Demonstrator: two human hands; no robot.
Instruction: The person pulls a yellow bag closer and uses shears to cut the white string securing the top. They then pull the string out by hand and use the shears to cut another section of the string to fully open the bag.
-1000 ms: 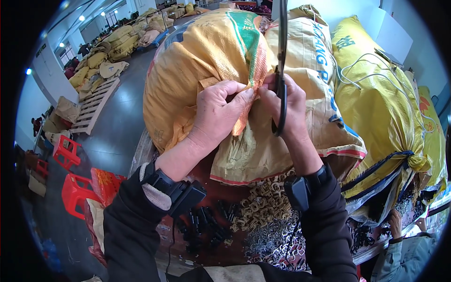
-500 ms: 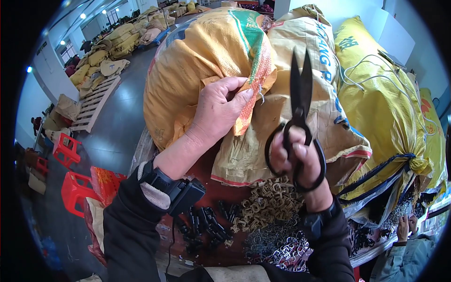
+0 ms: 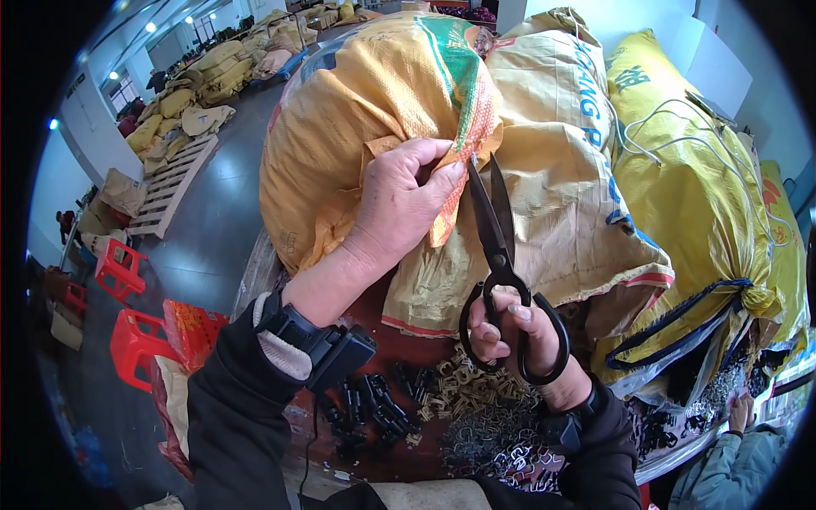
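An orange woven sack bulges in front of me, a green and red stripe running down it. My left hand pinches the gathered edge of its mouth, where a bit of white string shows. In my right hand is a pair of black scissors, fingers and thumb through the loops. The blades stand slightly apart, tips up against the sack's edge just right of my left fingers. Whether the string lies between the blades I cannot tell.
Behind the scissors slumps a tan sack; yellow sacks stand at the right. Loose brass-coloured buckles, black clips and silver rings lie on the red table. Red stools stand at left. A co-worker's hand is at lower right.
My right hand has brought the scissors left and down, and their tips now meet the sack's edge. The blades are spread wider than before. My left hand keeps its pinch.
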